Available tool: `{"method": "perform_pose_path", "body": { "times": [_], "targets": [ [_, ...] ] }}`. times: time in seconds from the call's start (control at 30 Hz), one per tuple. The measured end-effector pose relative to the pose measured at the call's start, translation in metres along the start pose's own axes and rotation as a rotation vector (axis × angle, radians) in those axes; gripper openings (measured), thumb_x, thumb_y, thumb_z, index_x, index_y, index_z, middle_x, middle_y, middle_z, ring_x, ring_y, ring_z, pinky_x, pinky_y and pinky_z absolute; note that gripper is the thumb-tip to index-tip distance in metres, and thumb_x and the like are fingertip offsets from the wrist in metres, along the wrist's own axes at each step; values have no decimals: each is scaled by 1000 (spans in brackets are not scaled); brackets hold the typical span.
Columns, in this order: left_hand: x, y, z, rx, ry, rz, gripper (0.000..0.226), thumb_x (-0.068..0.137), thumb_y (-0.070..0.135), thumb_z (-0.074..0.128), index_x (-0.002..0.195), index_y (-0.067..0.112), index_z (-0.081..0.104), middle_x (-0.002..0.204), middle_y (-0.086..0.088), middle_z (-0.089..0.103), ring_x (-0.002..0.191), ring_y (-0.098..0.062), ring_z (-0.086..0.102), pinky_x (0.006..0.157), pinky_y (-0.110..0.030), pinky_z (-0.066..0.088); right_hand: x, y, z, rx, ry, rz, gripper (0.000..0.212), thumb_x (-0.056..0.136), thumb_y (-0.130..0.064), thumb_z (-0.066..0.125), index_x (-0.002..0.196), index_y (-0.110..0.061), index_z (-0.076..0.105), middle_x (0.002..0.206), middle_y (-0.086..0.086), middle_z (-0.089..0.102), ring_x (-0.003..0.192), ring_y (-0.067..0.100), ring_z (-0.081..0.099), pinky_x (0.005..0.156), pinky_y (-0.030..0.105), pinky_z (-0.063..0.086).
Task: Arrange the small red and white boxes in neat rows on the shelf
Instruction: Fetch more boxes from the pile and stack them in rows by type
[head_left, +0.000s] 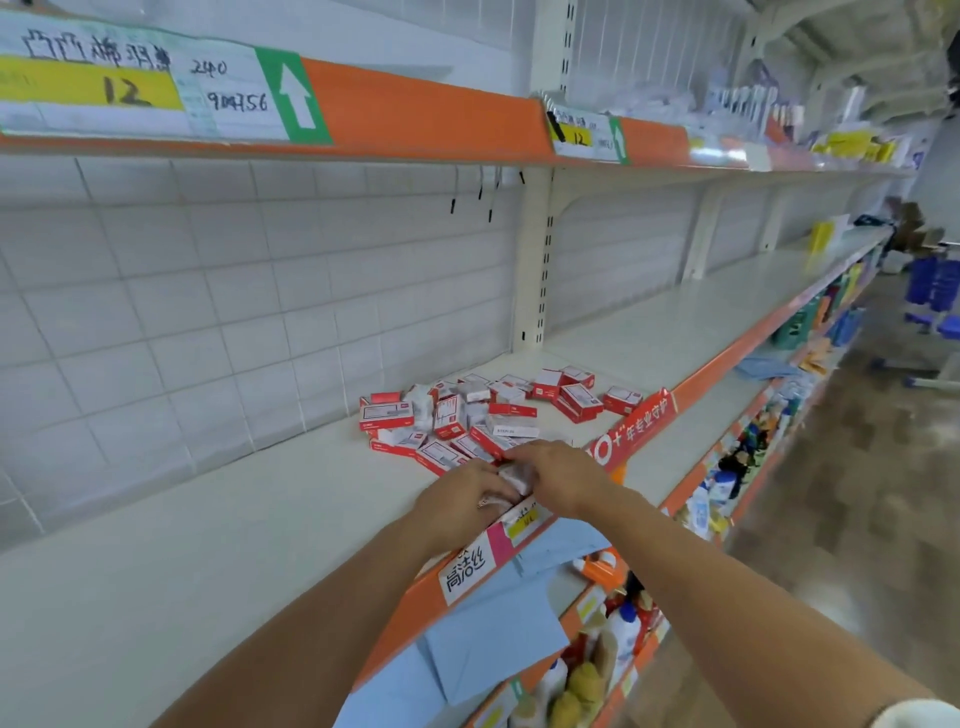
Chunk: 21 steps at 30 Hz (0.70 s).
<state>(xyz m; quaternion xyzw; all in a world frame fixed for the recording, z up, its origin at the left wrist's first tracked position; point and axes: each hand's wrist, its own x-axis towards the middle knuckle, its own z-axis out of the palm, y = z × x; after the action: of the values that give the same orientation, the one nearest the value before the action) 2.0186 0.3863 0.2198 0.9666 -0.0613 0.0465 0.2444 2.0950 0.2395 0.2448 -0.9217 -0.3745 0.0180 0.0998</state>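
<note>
Several small red and white boxes (483, 413) lie in a loose, untidy pile on the pale shelf (218, 545), near its front edge. My left hand (462, 496) and my right hand (558, 475) meet just in front of the pile. Between them they hold a small pale, blurred box (514, 480); my left fingers curl round its left side and my right fingers cover its right side. Three more boxes (584, 397) sit a little apart at the pile's right end.
The shelf's orange front edge (415, 608) carries labels and a red sign (636, 428). Blue paper sheets (493, 639) hang below it. Bottles and packets fill the lower shelf (613, 654). An upper shelf (415, 114) overhangs. The aisle floor (857, 467) runs to the right.
</note>
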Motion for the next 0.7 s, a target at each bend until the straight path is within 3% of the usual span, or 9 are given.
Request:
{"method": "perform_pose_path", "body": {
  "times": [0.1,0.27,0.4,0.53,0.7],
  "targets": [
    [-2,1,-5,11,16,-73,23,89,10,56,106,22,65,121,2,54,109,-16,50,92,-32,43,11,6,-2,-64,-64,-6,49,90,-12,46,135,-31,49,137,0,52,124,28,42,102,43,33],
    [-7,-2,-8,73,56,-195,26,83,2,52,90,26,44,115,2,54,95,-15,50,73,-26,42,24,10,-5,-61,-135,-40,52,87,-6,46,132,-33,51,138,-4,50,126,24,37,104,43,24],
    [-10,0,-3,133,101,-237,23,86,17,56,103,27,43,117,3,52,90,-11,50,64,-21,38,29,11,-6,-82,-180,-79,50,89,-9,48,131,-33,52,139,-4,49,128,24,36,105,44,24],
    [-8,5,5,256,142,-297,42,91,35,55,131,26,45,130,2,53,115,-14,50,86,-30,45,34,14,-9,-84,-251,-62,43,89,-19,55,129,-33,54,135,-4,52,123,23,44,101,42,33],
    [-9,8,7,284,199,-365,37,93,30,55,129,26,51,125,1,59,110,-16,55,78,-26,43,37,5,-5,-166,-202,-113,37,87,-29,62,124,-30,60,122,-2,60,114,22,51,91,37,41]
  ]
}}
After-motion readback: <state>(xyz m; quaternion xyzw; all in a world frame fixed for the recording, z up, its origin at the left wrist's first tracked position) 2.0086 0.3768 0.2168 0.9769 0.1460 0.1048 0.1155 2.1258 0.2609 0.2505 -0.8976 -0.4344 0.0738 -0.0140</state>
